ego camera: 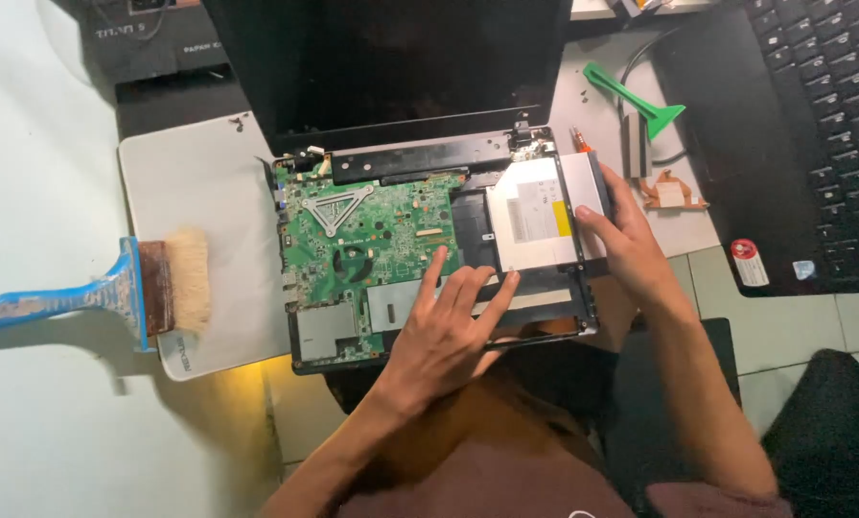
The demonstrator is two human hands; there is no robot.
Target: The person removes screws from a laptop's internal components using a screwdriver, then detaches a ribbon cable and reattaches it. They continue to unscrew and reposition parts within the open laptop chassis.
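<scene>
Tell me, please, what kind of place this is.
Probably an electronics repair bench: an opened black laptop with its green circuit board bare, a green plastic pry tool, and a blue-handled dusting brush.

An opened laptop (382, 259) lies flat in the middle of the frame with its top cover off, so the green circuit board (362, 235) shows across its left half. Its dark screen stands open at the upper middle, hinged along a black bar. A silver disc drive (545, 216) sits in the right side of the base, right of centre in the frame. It is a flat metal box with a white and yellow label on top, and its right end sticks out past the laptop's edge.
</scene>
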